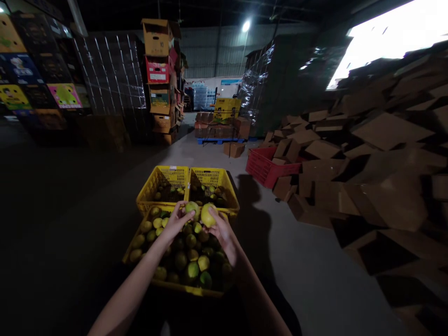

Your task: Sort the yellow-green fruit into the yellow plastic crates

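Observation:
My left hand (177,219) is closed on a green lemon (192,210). Beside it, my right hand (221,229) grips a yellow lemon (207,215), thumb laid over its side. Both fruits are held up close together above a yellow crate (189,290) full of green and yellow lemons. Just beyond stand two more yellow crates side by side, the left one (146,186) and the right one (229,189), each with some lemons on the bottom. My forearms cover part of the near crate, and shadow darkens its right side.
A red crate (261,170) holding cardboard stands at the right, against a large heap of empty cartons (329,186). Stacked boxes (161,84) rise at the back left. A blue pallet (217,140) carries cartons farther back. Wrapped stacks (269,88) flank the aisle.

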### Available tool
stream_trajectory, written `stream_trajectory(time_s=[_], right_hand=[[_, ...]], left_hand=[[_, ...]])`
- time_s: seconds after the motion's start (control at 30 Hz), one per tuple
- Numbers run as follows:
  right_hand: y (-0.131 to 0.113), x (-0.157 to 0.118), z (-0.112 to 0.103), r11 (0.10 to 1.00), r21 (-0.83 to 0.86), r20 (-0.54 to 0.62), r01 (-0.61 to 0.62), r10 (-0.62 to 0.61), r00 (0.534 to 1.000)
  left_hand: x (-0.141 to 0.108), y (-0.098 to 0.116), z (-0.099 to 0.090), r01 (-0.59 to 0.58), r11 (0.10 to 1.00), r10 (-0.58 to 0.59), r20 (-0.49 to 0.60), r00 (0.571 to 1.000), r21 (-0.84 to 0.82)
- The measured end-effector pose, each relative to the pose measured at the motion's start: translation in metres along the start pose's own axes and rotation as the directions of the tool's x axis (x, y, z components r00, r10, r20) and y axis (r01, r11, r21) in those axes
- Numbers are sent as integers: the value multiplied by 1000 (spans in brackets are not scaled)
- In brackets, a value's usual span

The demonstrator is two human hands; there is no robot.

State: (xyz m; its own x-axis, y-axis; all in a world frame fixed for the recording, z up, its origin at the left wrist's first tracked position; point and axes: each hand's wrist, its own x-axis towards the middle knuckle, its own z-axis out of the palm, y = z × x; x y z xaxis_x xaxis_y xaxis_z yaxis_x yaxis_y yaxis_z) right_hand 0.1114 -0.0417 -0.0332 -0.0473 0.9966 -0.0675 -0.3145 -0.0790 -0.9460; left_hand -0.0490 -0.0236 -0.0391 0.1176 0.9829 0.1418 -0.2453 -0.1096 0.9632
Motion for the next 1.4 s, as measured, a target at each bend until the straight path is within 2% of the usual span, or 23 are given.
stream_trajectory(time_s=[0.1, 0.2, 0.33, 0.47, 0.53, 0.63, 0.7, 0.8, 0.97, 1.07, 1.13, 1.2, 1.27, 1.3, 1.33, 1.37, 1.4], right_hand=[[1, 2, -1, 997, -43, -134, 68, -73, 988], [2, 5, -2, 963, -189, -161, 194, -226, 961], [2, 8, -1, 908, -262, -143, 326, -370, 918], [-7, 4, 3, 909, -220, -151, 354, -390, 908], [-13, 1, 4, 924, -183, -122, 337, -361, 924], [-22, -2, 5, 956, -92, -72, 277, -284, 956], [-23, -1, 6, 975, 8, -47, 221, -221, 974], [-22, 2, 10, 979, 177, 0, 106, -108, 994], [-19, 6, 21, 958, 253, 96, -136, 115, 989], [-21, 5, 26, 928, 308, 85, -211, 194, 977], [-22, 5, 25, 895, 379, 57, -234, 230, 972], [-20, 5, 21, 855, 450, 53, -256, 260, 964], [-14, 4, 13, 823, 511, 39, -247, 266, 963], [-11, 4, 7, 815, 530, 10, -232, 268, 963], [-7, 4, 2, 815, 541, -31, -208, 266, 963], [-4, 3, -4, 821, 544, -75, -172, 252, 965], [-1, 3, -9, 831, 539, -115, -139, 236, 965]], left_hand=[[2, -1, -4, -160, 982, 162, -11, 987, 103], [2, 3, -7, -248, 956, 249, 13, 968, 160], [3, 11, -7, -244, 955, 231, 94, 968, 168], [2, 17, -5, -250, 951, 232, 115, 966, 180], [2, 20, -5, -186, 976, 175, 94, 980, 116], [1, 26, -5, -11, 990, 24, 90, 996, -138], [1, 29, -6, 100, 946, -71, 105, 992, -307], [2, 32, -8, 200, 874, -155, 136, 979, -443], [-3, 38, -14, 250, 808, -194, 159, 968, -534], [-5, 40, -19, 284, 775, -224, 175, 959, -565], [-7, 34, -22, 287, 783, -245, 151, 958, -552], [-13, 19, -23, 318, 833, -284, 144, 948, -453], [-26, -4, -22, 412, 881, -368, 209, 906, -231], [-34, -17, -22, 469, 879, -434, 266, 861, -83], [-43, -30, -21, 525, 849, -514, 328, 793, 59], [-51, -41, -20, 574, 800, -591, 392, 705, 175], [-58, -51, -20, 595, 773, -626, 421, 656, 222]])
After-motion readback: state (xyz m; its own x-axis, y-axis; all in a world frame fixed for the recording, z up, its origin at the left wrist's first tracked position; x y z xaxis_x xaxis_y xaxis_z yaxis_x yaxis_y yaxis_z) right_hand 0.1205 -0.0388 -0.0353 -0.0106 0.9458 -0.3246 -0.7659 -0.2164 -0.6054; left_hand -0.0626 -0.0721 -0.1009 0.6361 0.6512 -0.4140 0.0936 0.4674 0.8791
